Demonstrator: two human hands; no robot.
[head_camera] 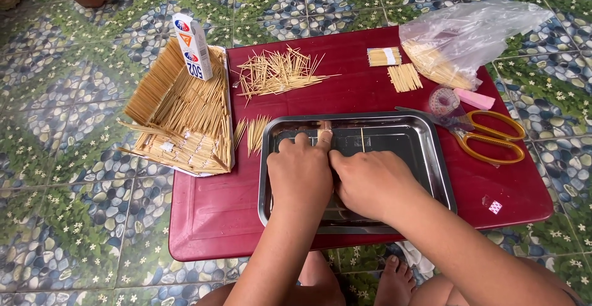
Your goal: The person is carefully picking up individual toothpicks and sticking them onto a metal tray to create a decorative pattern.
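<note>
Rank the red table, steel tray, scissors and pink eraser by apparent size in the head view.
Largest to smallest:
1. Red table
2. Steel tray, both hands inside it
3. Scissors
4. Pink eraser
All lie on the same tabletop, so nearness barely affects the order.

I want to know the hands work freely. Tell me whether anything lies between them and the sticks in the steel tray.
Nothing visible does. The left hand and right hand both rest inside the steel tray, fingers already on the small bundle of sticks near its far edge. The scissors lie outside the tray, to the right.
</note>
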